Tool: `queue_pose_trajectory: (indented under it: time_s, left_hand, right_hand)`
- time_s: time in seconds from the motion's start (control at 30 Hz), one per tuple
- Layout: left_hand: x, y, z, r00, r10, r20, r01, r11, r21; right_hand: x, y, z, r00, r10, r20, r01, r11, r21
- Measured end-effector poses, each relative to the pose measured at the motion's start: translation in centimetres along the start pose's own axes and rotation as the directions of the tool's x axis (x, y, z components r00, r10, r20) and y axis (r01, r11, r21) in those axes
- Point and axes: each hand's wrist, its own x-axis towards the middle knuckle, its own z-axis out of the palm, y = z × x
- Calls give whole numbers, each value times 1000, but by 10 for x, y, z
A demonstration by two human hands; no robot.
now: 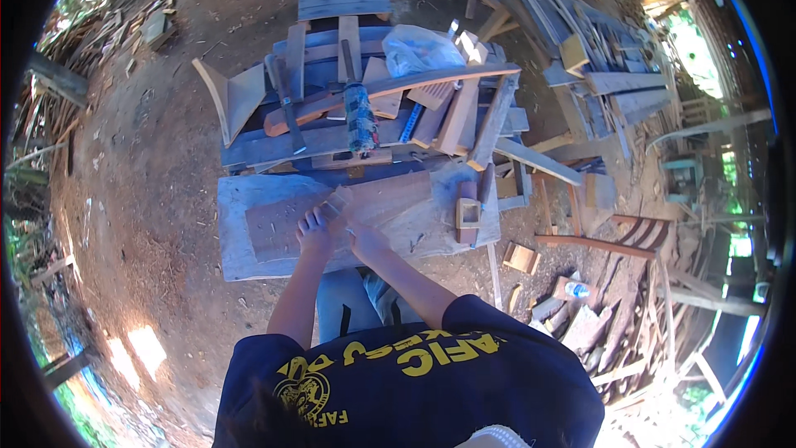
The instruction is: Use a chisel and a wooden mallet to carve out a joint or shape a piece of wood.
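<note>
My left hand (314, 235) rests on a thin brown wooden board (278, 226), its fingers spread and stretched forward. Beside those fingertips lies a small flat tan piece (338, 199), too blurred for its kind to show. Just to the right, my right hand (368, 245) is closed low over the same board. A thin tip shows at its fingers, but what it grips I cannot make out. The board lies flat on a pale, worn bench top (235, 260). A small wooden box-like frame (468, 214) stands at the bench's right end.
Beyond the board, planks and tools crowd the bench: a curved wooden rail (398, 85), a cloth-wrapped tool (358, 119), a chisel-like tool (292, 126) and a clear plastic bag (421, 50). A wooden chair frame (613, 241) lies at right. Stacked boards (609, 83) stand behind.
</note>
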Motion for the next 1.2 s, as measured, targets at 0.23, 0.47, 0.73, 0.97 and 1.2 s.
queue_pose_trajectory:
  time_s: [0.23,0.47,0.73,0.97,1.2]
  left_hand:
    - [-1,0,-1,997,52,-55,-47,994,94]
    - [-5,1,-5,996,57,-74,-50,995,86]
    - [-5,2,-8,996,44,-71,-35,992,121]
    - [-6,2,-7,995,39,-91,-28,992,124]
    - [-7,0,-5,994,58,-93,-42,986,160]
  right_hand:
    - [-30,11,-9,982,124,142,-125,992,-1]
    - [-29,4,-11,999,28,21,-29,999,30]
    - [-18,12,-7,1000,-15,12,15,1000,-18]
    - [-23,8,-2,999,-11,35,11,1000,3]
    - [-19,15,2,1000,-12,18,12,1000,-24]
